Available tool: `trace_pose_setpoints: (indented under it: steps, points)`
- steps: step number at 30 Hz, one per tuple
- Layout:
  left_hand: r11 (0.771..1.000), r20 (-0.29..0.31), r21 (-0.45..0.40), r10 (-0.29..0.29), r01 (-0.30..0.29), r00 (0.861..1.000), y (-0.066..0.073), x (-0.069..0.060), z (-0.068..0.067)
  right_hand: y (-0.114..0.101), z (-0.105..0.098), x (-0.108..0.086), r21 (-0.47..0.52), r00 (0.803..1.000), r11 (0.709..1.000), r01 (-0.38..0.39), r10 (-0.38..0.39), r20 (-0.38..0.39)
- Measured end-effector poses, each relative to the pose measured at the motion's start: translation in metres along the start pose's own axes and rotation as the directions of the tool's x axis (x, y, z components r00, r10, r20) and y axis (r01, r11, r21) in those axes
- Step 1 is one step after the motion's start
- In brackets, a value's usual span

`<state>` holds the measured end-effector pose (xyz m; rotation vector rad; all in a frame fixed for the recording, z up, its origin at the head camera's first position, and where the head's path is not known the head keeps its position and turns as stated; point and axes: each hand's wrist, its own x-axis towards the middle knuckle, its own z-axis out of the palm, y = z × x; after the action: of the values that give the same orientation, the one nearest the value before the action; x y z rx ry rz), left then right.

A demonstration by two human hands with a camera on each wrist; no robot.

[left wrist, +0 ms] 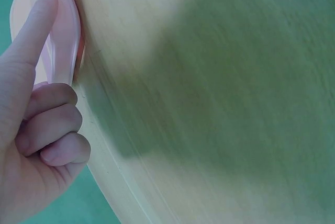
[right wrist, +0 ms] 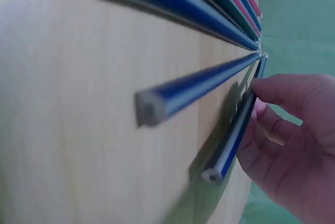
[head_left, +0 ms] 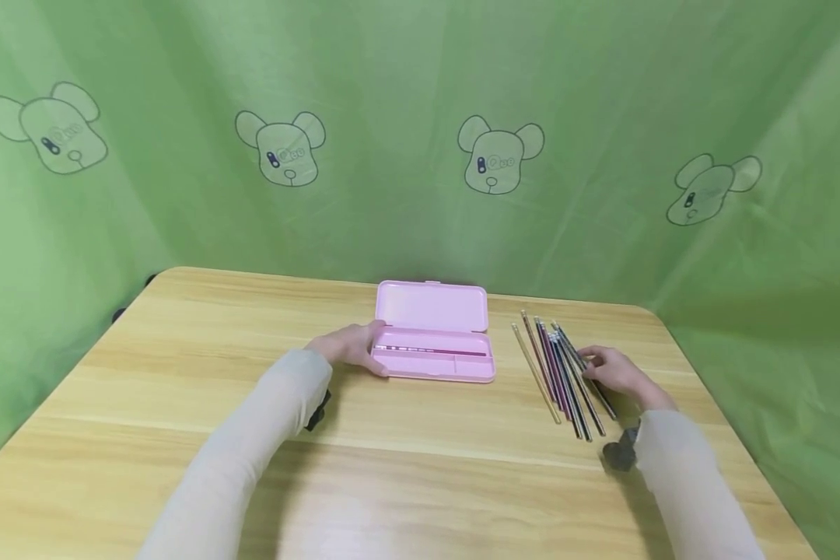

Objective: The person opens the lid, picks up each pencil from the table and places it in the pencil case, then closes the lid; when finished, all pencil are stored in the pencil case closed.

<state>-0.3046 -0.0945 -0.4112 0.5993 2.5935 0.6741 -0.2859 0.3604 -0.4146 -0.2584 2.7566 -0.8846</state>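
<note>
A pink pencil case [head_left: 432, 307] lies open on the table, its lid tipped back. One dark red pencil [head_left: 462, 354] lies in its long rear compartment. The left hand [head_left: 353, 344] grips the case's left end; in the left wrist view the thumb [left wrist: 35, 30] lies along the case and the other fingers are curled. To the right, several pencils [head_left: 556, 373] are spread in a loose bundle. At the bundle's right side the right hand [head_left: 612, 368] pinches a dark blue pencil [right wrist: 230, 143] between thumb and fingers, with its near end slightly above the tabletop.
The wooden table [head_left: 364, 482] has a rounded far right corner close to the pencils. A green curtain [head_left: 392, 155] with printed bear heads hangs behind and along both sides. One yellow pencil [head_left: 535, 373] lies at the bundle's left edge.
</note>
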Motion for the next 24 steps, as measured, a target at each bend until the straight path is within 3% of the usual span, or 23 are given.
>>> trace_pose_setpoints:
  steps: [7, 15, 24]
  points:
    - [1.000, -0.001, -0.007, 0.004, -0.004, 1.000, -0.001, 0.001, 0.002, -0.007, 0.001, 0.002, 0.033, 0.993, 0.997, 0.069, -0.065, -0.097]
    - [1.000, -0.002, -0.005, 0.015, -0.015, 1.000, -0.003, 0.004, 0.000, -0.027, 0.011, 0.015, 0.054, 0.981, 0.990, 0.133, -0.124, -0.150]
    - [1.000, 0.009, -0.004, 0.000, 0.000, 1.000, -0.005, 0.005, 0.001, -0.054, 0.035, 0.034, 0.039, 0.974, 0.981, 0.192, -0.186, -0.132]
